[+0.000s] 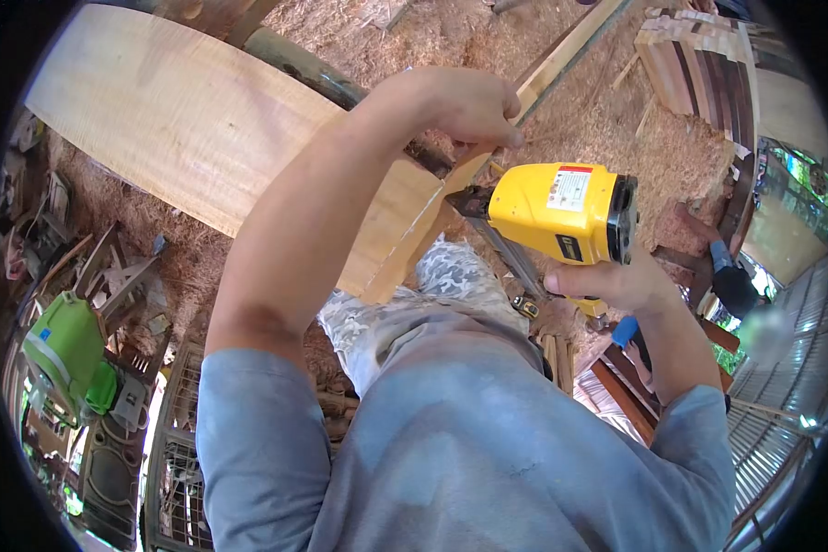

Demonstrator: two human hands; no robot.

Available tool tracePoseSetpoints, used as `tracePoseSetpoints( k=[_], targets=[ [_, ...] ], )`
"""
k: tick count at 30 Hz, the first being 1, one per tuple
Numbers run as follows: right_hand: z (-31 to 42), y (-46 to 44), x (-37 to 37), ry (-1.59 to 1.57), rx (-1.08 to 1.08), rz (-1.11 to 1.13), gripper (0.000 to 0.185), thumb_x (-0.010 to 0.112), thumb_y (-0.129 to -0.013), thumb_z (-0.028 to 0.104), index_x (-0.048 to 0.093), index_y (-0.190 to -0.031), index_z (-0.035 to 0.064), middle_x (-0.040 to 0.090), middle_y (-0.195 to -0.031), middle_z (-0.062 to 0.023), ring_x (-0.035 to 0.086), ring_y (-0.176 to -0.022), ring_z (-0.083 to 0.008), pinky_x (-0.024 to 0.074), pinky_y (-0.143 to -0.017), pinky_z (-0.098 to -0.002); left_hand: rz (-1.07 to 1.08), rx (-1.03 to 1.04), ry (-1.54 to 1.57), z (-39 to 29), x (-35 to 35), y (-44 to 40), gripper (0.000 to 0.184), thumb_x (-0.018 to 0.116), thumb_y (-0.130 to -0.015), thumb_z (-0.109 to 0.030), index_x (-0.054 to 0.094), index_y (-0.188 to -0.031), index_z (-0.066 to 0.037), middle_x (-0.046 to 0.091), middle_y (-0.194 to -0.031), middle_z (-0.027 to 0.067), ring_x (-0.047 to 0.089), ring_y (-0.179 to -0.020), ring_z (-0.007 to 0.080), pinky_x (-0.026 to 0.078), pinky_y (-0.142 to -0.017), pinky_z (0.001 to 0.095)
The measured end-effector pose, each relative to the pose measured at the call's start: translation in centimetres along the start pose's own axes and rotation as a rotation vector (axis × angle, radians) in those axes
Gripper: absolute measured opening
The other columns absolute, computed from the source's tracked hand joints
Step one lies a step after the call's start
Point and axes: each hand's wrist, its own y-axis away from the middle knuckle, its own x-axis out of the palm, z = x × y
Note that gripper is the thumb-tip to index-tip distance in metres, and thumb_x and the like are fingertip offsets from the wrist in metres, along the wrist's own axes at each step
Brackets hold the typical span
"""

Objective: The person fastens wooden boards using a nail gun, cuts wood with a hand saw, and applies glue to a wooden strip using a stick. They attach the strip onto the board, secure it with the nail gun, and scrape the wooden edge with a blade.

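Note:
A yellow nail gun (547,202) lies in the grip of my right hand (616,281), with the thumb along its handle. Its dark nose (470,201) meets a narrow wooden strip (425,241) at the end of a wide pale board (202,120). Whether the nose presses on the wood or just hovers beside it, I cannot tell. My left hand (465,106) reaches across the board, its fingers curled over the far end of that strip. The left forearm covers part of the board.
Sawdust and shavings cover the ground. A long wooden strip (570,60) extends away beyond my left hand. Stacked planks (699,74) stand at upper right. A green machine or container (64,345) sits at left. Another person (736,285) is at the right.

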Motion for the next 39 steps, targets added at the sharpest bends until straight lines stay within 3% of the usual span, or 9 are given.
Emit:
tracePoseSetpoints(
  k=[3,5,9,11,24,30,32,36,39],
  targets=[
    [1.1,0.0,0.1,0.016,-0.007,0.012,0.074,0.088,-0.071,0.008,0.055,-0.137,0.0034,0.064,-0.129,-0.009,0.059,-0.121,-0.021,0.0426,-0.108,-0.0391,-0.05,0.038,-0.008,0.2,0.2,0.1,0.042,0.066,-0.089,-0.042,0.066,-0.086,0.0,0.065,-0.073,0.0111,0.062,-0.068,0.0198,0.048,-0.063,0.0368],
    [1.7,-0.1,-0.1,0.001,0.044,0.034,0.07,0.087,-0.071,0.007,0.056,-0.134,0.0038,0.069,-0.115,-0.0074,0.065,-0.104,-0.0189,0.0521,-0.092,-0.0365,-0.048,0.056,-0.033,0.2,0.3,-0.1,0.044,0.066,-0.089,-0.043,0.066,-0.087,0.0,0.066,-0.074,0.0117,0.063,-0.069,0.021,0.049,-0.064,0.0371],
    [2.5,-0.6,-0.6,0.038,0.149,0.062,0.061,0.086,-0.072,0.008,0.06,-0.126,0.0042,0.069,-0.095,-0.0041,0.065,-0.079,-0.0138,0.0535,-0.068,-0.0306,-0.064,0.053,-0.013,0.1,0.4,0.1,0.044,0.066,-0.088,-0.044,0.067,-0.087,0.0,0.067,-0.076,0.0128,0.065,-0.071,0.0219,0.049,-0.065,0.0372],
    [2.1,-1.0,-1.1,0.029,0.134,0.108,0.051,0.086,-0.072,0.011,0.063,-0.118,0.0046,0.066,-0.082,-0.0016,0.058,-0.064,-0.0094,0.0464,-0.054,-0.0265,-0.049,0.009,-0.05,-0.2,0.2,0.3,0.045,0.067,-0.086,-0.044,0.067,-0.086,0.001,0.069,-0.077,0.0137,0.067,-0.072,0.0223,0.049,-0.065,0.0374],
    [4.0,-0.8,-0.6,0.135,0.154,0.1,0.043,0.079,-0.072,0.007,0.066,-0.113,0.0031,0.067,-0.084,-0.0026,0.061,-0.068,-0.0103,0.0491,-0.06,-0.0283,-0.034,0.048,-0.011,0.1,0.2,0.0,0.048,0.064,-0.086,-0.046,0.067,-0.084,0.001,0.067,-0.073,0.0162,0.063,-0.066,0.0241,0.048,-0.063,0.039],
    [4.5,-0.7,-0.3,0.193,0.084,0.06,0.038,0.079,-0.074,0.002,0.066,-0.109,0.0024,0.063,-0.072,-0.0011,0.057,-0.059,-0.0097,0.0453,-0.054,-0.0269,-0.034,0.037,-0.03,0.0,0.2,0.2,0.045,0.064,-0.087,-0.044,0.068,-0.084,0.001,0.067,-0.073,0.0167,0.063,-0.067,0.0249,0.048,-0.064,0.0397],
    [4.5,-0.7,-0.4,0.196,0.139,0.056,0.042,0.077,-0.073,0.007,0.066,-0.114,0.0039,0.069,-0.092,-0.0036,0.064,-0.077,-0.0112,0.0525,-0.066,-0.0295,-0.044,0.067,-0.027,0.3,0.4,-0.1,0.045,0.063,-0.087,-0.044,0.069,-0.084,0.0,0.067,-0.074,0.0173,0.064,-0.068,0.0258,0.048,-0.065,0.0402],
    [4.4,-0.9,-0.5,0.273,0.154,0.07,0.043,0.077,-0.073,0.006,0.066,-0.115,0.0041,0.07,-0.096,-0.0039,0.065,-0.083,-0.0124,0.0534,-0.072,-0.0303,-0.055,0.074,-0.049,0.3,0.3,0.0,0.044,0.063,-0.087,-0.044,0.069,-0.083,0.0,0.068,-0.074,0.0178,0.065,-0.069,0.0262,0.048,-0.065,0.0405],
    [4.7,-0.8,-0.2,0.27,0.043,0.06,0.035,0.078,-0.074,0.002,0.066,-0.107,0.0026,0.064,-0.074,-0.0018,0.06,-0.061,-0.0098,0.0463,-0.055,-0.0267,-0.049,0.069,-0.038,0.4,0.4,-0.2,0.044,0.064,-0.087,-0.043,0.069,-0.083,0.0,0.067,-0.073,0.017,0.063,-0.067,0.025,0.048,-0.063,0.04]
  ],
)
